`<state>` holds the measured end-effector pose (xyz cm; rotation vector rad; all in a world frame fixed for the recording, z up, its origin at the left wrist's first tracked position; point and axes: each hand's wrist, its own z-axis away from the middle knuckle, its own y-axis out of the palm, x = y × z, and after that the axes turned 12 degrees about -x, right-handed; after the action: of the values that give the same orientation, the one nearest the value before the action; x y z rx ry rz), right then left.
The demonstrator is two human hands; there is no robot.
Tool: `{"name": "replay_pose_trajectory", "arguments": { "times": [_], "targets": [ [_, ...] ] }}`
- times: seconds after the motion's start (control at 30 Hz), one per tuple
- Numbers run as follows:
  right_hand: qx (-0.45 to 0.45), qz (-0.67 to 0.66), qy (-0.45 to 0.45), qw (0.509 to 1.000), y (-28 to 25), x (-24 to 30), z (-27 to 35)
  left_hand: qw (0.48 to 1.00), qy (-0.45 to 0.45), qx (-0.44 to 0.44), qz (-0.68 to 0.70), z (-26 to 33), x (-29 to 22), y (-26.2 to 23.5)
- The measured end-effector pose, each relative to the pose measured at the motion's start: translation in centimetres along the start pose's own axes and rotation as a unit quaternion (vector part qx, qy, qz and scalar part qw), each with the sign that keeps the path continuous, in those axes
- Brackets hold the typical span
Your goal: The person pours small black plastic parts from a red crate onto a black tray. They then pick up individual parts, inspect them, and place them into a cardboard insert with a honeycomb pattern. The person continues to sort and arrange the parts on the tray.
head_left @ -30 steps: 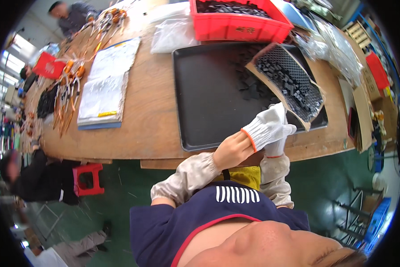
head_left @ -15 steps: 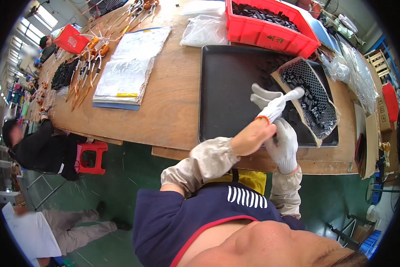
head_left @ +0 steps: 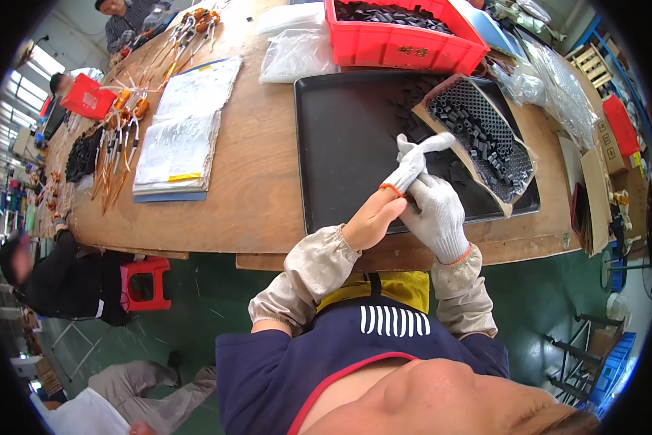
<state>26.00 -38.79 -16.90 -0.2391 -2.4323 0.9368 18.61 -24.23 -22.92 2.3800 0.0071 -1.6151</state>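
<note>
- My right hand (head_left: 436, 216), gloved, pinches the white glove (head_left: 411, 164) half off my left hand (head_left: 373, 217).
- Left fingers sit loose inside, gripping nothing.
- Both hover over the black tray (head_left: 348, 145), at 12 o'clock on the desk (head_left: 261, 181).

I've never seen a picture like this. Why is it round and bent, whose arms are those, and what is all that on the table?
The picture comes from a wide fisheye camera worn on a person's head, looking down, so straight edges bend near the rim. There is no machine: the two forearms rising from the bottom are the wearer's own. The right hand wears a white glove and grips the other white glove, which sits only partly on the left hand, leaving the heel of that hand bare. Both are above a black tray on a wooden table. On the tray lies a cardboard-edged rack of small black parts. Behind it stands a red bin; to the left lie a stack of sheets and bundles of orange wires. Other people sit along the left edge.
</note>
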Motion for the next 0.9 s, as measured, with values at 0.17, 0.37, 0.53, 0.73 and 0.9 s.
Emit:
{"name": "replay_pose_trajectory", "arguments": {
  "times": [0.17,0.37,0.53,0.73,0.9],
  "targets": [
    [-0.032,0.131,-0.214,0.968,0.1,2.4,0.4,0.978,-0.115,-0.171,0.039,-5.3,-3.0,1.5],
    [-0.010,0.018,-0.230,0.973,1.5,3.2,0.3,0.924,-0.176,-0.100,0.325,-7.0,-2.2,-1.5],
    [0.014,-0.017,-0.200,0.980,1.8,2.4,0.6,0.884,-0.181,-0.070,0.426,-8.3,-2.3,-2.7],
    [0.044,-0.170,-0.156,0.972,3.8,2.6,2.5,0.892,-0.101,-0.177,0.404,-7.6,-3.7,0.7],
    [0.079,-0.133,-0.124,0.980,3.8,-0.6,2.5,0.969,-0.068,-0.051,-0.233,-10.7,-0.2,0.3]
  ]
}}
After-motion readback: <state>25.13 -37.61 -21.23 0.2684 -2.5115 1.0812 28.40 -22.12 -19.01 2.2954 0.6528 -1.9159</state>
